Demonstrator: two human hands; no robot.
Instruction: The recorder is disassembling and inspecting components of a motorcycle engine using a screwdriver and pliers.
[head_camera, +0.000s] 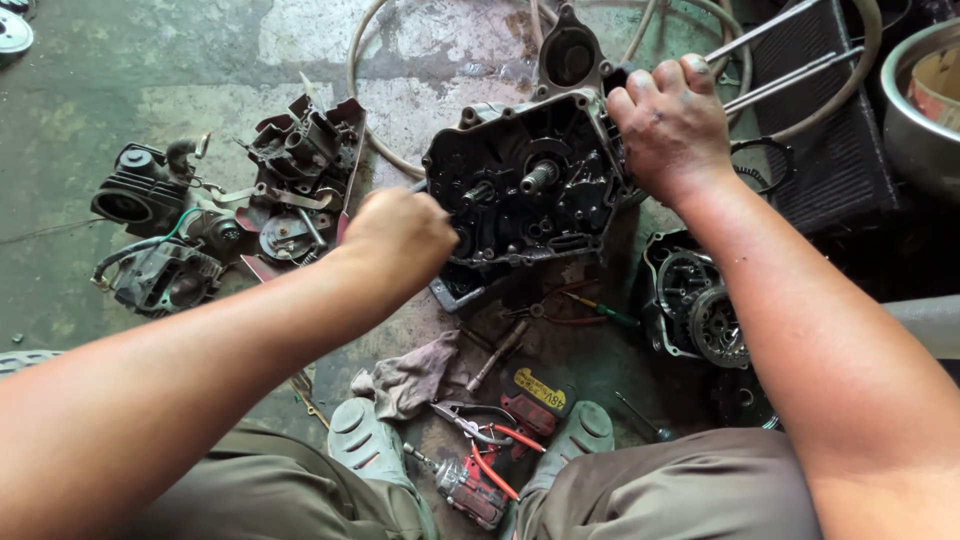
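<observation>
Engine case (525, 185) lies straight ahead on the floor (150, 70); right hand (668, 125) grasping its upper right edge, left hand (400, 240) clenched at its lower left.

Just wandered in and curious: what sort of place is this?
Likely a small motorcycle repair shop: an opened engine crankcase held in both hands on a stained concrete floor, with pliers and a removed cylinder head nearby.

Both bare forearms are reaching forward from the bottom corners, converging toward the middle. The left hand (400, 235) is curling into a loose fist, knuckles up, fingers tucked under and hidden. The right hand (668, 125) is closing in a firm grip, fingers bent over the top, back of the hand grimy, wrist bending slightly inward.
</observation>
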